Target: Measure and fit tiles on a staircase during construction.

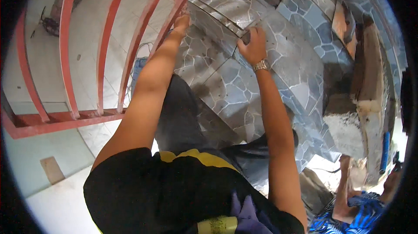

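The tile (226, 20) under your hands is a glossy grey-blue slab printed with an irregular stone pattern, pale lines running between the patches. It lies flat at the far edge of a tiled step (244, 86), next to the red railing (104, 47), with a dark seam along its near side. Your right hand (252, 44) rests on that seam, fingers curled together around a small dark object pressed to the tile; what it is you cannot tell. Your left hand (182, 21) reaches to the tile's left end beside a red bar, fingers bent down onto the edge; whether the grip closes on it is unclear. A metal watch (261, 65) sits on your right wrist.
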Tool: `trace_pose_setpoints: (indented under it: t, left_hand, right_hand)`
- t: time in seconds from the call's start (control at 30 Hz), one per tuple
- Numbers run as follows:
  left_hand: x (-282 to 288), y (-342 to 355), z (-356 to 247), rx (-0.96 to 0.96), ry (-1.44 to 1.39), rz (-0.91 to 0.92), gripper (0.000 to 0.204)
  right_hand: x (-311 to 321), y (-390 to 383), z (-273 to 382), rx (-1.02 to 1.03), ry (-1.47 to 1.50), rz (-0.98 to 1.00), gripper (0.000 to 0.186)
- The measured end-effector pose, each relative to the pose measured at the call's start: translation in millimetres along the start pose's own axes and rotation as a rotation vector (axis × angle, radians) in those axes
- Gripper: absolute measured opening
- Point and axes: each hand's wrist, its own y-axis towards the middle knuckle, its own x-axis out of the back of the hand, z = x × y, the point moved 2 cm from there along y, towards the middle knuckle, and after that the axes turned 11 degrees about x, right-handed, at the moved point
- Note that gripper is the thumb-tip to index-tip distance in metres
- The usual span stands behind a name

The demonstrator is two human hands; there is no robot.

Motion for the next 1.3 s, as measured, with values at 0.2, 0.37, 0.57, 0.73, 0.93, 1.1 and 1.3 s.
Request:
trace_pose_setpoints:
  t: [0.2, 0.37, 0.57, 0.73, 0.93, 1.1, 1.3]
  left_hand:
    - [-31, -42, -76, 0.426, -0.896, 0.182, 0.020]
    - [9, -80, -37, 0.486, -0.339, -0.083, 0.037]
    - [-24, -102, -83, 0.377, -0.308, -0.242, 0.038]
    - [-44, -109, -125, 0.679, -0.531, -0.437, 0.022]
    - [-88, -115, -189, 0.349, -0.572, 0.026, 0.033]
    - [-88, -70, -33, 0.366, -0.763, -0.533, 0.054]
    - [15, -127, -185, 0.544, -1.098, -0.263, 0.061]
  right_hand:
    - [14, -27, -31, -0.057, -0.109, 0.100, 0.040]
    - [0, -2, -5, 0.005, -0.057, 0.109, 0.035]
    - [-9, -5, 0, -0.072, -0.041, 0.144, 0.029]
    - [-13, -4, 4, -0.055, -0.033, 0.147, 0.025]
    - [26, -20, -32, -0.130, -0.149, 0.123, 0.022]
    - [-36, 17, 24, -0.056, 0.054, 0.061, 0.017]
    - [13, -13, -22, -0.116, -0.059, -0.014, 0.023]
